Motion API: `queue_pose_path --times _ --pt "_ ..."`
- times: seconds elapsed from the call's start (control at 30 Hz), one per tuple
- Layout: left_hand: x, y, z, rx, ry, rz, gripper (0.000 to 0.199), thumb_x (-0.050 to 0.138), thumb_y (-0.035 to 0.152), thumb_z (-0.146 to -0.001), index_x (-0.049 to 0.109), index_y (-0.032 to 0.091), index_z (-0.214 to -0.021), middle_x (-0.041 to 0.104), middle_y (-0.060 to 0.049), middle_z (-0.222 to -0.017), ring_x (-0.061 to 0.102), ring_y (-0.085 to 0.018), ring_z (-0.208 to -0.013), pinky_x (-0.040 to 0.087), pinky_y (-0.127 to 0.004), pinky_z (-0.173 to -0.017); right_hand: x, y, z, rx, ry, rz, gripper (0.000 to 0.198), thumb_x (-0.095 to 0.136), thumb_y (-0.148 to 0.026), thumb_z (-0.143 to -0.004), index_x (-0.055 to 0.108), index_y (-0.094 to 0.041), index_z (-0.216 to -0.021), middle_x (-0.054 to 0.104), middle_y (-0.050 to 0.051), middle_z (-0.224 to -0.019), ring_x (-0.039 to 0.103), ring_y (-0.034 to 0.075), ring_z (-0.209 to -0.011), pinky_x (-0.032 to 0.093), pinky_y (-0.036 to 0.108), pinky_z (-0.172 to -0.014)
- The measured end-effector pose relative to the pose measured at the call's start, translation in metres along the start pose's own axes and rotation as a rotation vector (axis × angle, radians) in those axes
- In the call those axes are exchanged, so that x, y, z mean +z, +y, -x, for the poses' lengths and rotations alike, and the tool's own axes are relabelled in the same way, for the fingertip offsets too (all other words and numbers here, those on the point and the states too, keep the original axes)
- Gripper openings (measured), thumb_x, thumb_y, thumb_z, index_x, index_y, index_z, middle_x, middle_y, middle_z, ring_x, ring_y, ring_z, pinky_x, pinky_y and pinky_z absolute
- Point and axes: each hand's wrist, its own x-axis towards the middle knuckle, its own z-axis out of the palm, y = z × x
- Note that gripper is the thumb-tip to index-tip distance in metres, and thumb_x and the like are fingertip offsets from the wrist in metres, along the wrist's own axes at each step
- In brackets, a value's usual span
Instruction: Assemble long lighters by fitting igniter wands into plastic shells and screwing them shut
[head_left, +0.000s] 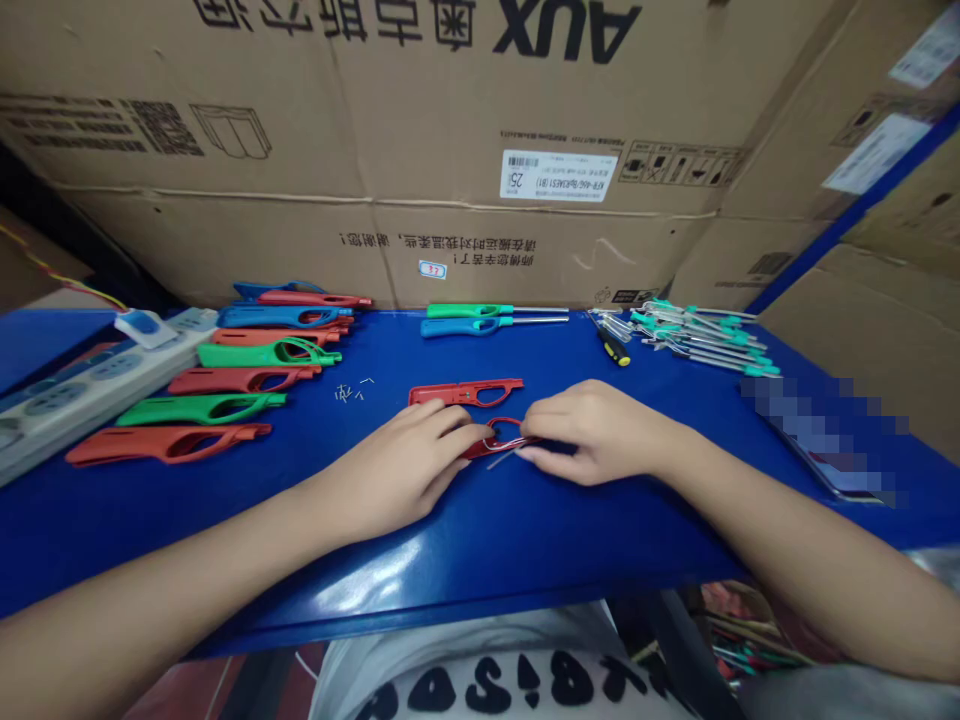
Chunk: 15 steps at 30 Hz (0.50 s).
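Observation:
At the middle of the blue table, a red lighter casing half (498, 430) lies between my hands, with a thin pale wire or tube along it. My left hand (405, 468) is curled over its left end, fingers closed on it. Gripping the right end is my right hand (596, 432), thumb and fingers pinched together. Much of the casing is hidden under the fingers. Just beyond it rests another red casing half (491, 393), inner side up. Small screws (349, 392) are scattered to its left.
Red, green and blue casings (202, 408) line the left, beside a power strip (97, 375). Two long-nosed lighters (465, 326), a screwdriver (615, 349) and metal rods with teal parts (701, 335) lie at the back. A partly blurred dark device (814, 450) is right. A cardboard wall (420, 150) closes the back.

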Motion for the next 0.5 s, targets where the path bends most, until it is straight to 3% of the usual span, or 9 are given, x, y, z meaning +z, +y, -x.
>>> queue_pose_path --times 0.1,0.2,0.33,0.4,0.5 --pt "0.0 -0.001 0.0 -0.004 -0.012 -0.008 0.032 0.044 0.023 -0.104 0.058 0.025 -0.132 0.063 -0.008 -0.122 0.058 -0.027 -0.113 0.048 -0.045 -0.098 -0.003 0.028 0.007 0.193 0.195 0.022 0.027 0.046 -0.034 -0.101 0.068 -0.019 -0.093 0.074 0.005 -0.089 0.065 0.017 -0.078 0.045 0.029 -0.069" --pt "0.0 -0.002 0.0 -0.006 -0.025 -0.008 0.031 0.044 0.024 -0.104 0.058 0.026 -0.132 0.063 -0.007 -0.124 0.057 -0.027 -0.115 0.047 -0.045 -0.098 -0.007 0.068 0.022 0.556 0.326 0.264 0.026 0.049 -0.032 -0.096 0.069 -0.018 -0.106 0.073 0.012 -0.109 0.063 0.029 -0.102 0.047 0.041 -0.088" --pt "0.0 -0.002 0.0 -0.012 -0.034 -0.008 0.031 0.044 0.023 -0.104 0.057 0.026 -0.132 0.063 -0.006 -0.126 0.056 -0.026 -0.117 0.047 -0.045 -0.099 -0.006 0.117 0.054 1.004 0.22 0.459 0.036 0.049 -0.03 -0.09 0.069 -0.015 -0.116 0.063 0.018 -0.129 0.054 0.042 -0.117 0.045 0.056 -0.093" --pt "0.0 -0.002 0.0 -0.012 -0.032 -0.011 0.031 0.044 0.023 -0.104 0.057 0.026 -0.132 0.063 -0.006 -0.127 0.056 -0.026 -0.117 0.047 -0.045 -0.098 -0.002 0.133 0.067 1.107 0.156 0.439 0.041 0.048 -0.034 -0.091 0.068 -0.016 -0.123 0.062 0.018 -0.131 0.053 0.042 -0.119 0.044 0.059 -0.095" --pt "0.0 -0.002 0.0 -0.006 -0.027 -0.015 0.032 0.044 0.023 -0.104 0.056 0.026 -0.133 0.063 -0.006 -0.127 0.056 -0.026 -0.117 0.047 -0.046 -0.098 0.008 0.148 0.077 1.136 0.074 0.401 0.044 0.043 -0.036 -0.093 0.067 -0.018 -0.125 0.06 0.016 -0.137 0.052 0.041 -0.123 0.041 0.062 -0.1"
